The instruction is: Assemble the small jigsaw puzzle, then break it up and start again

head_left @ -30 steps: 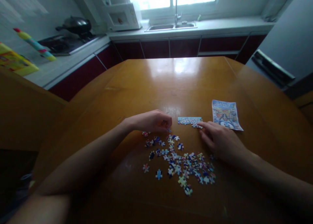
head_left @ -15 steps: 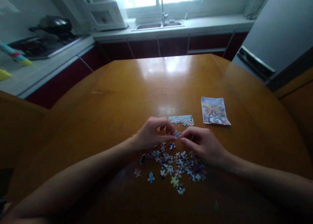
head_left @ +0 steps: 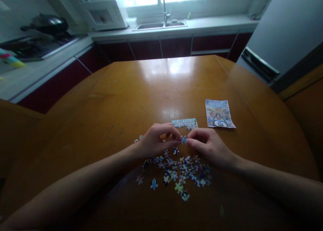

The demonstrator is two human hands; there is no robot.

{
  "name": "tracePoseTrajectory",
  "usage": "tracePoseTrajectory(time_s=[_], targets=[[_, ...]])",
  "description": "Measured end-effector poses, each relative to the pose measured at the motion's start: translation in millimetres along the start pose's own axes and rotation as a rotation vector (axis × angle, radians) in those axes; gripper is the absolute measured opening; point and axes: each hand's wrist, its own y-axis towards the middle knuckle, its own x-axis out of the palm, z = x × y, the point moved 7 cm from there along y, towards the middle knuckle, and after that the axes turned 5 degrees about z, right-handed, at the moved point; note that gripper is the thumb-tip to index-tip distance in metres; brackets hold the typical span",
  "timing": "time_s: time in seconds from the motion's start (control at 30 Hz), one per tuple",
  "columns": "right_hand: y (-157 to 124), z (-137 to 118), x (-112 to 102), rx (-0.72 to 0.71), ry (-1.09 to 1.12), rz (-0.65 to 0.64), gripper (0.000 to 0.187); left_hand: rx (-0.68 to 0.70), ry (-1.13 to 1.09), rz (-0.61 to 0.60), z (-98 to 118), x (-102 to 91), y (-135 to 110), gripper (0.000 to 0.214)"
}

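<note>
My left hand (head_left: 156, 141) and my right hand (head_left: 209, 146) meet fingertip to fingertip above a wooden table (head_left: 131, 96). Between them they pinch a small blue puzzle piece (head_left: 183, 140). Just beyond the hands lies a short strip of joined puzzle pieces (head_left: 185, 123). A scatter of several loose pieces (head_left: 176, 172) lies on the table below and between my wrists. A printed picture sheet (head_left: 219, 113) rests flat to the right of the joined strip.
A kitchen counter with a sink and tap (head_left: 161, 24) runs under the window at the back. A white microwave (head_left: 103, 14) stands left of it, and a black wok (head_left: 47, 22) sits on the stove. A grey fridge (head_left: 285, 36) is at the right.
One second ago my hands were apart, the right touching the joined strip. They have come together over the loose pieces and now pinch one piece between them. The view has shifted right.
</note>
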Motion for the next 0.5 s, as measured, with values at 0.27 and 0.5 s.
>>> tracePoseTrajectory(time_s=[0.27,0.5], targets=[[1,-3,-3,-0.034,-0.111,0.008,0.016,-0.049,0.044,-0.021,-3,1.7,1,0.006],[3,3,-6,0.003,-0.076,0.078,0.013,0.009,0.150,0.048,7,1.0,4,0.018]])
